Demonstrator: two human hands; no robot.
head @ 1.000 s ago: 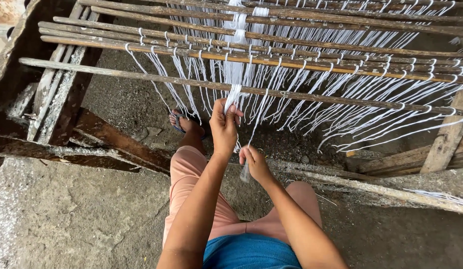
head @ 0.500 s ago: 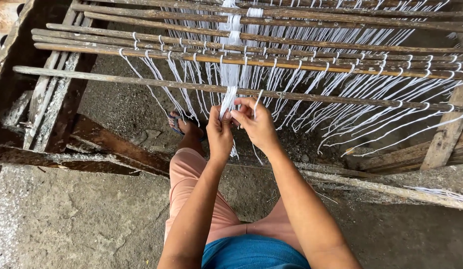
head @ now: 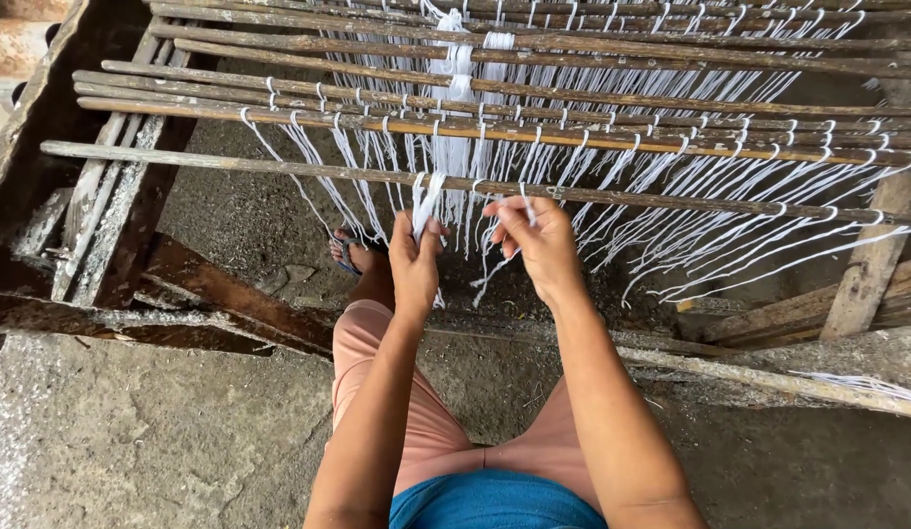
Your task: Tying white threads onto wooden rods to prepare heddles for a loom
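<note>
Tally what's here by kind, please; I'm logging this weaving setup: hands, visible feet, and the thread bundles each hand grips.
Hands: 2, the left hand and right hand
Thread bundles gripped: 2, white bundle and thin strand
Visible feet: 1, sandalled foot
Total: 5

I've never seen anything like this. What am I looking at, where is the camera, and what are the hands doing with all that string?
The picture comes from a camera worn on a person's head, looking down past their own arms, so there is no machine. In front of them is a rough frame of long wooden rods laid side by side, with many white threads looped over them and hanging down. The left hand grips a small bunch of white threads at the nearest rod. The right hand pinches a single white strand between its fingertips. Below you see pink shorts, a foot in a sandal and a bare concrete floor.
</note>
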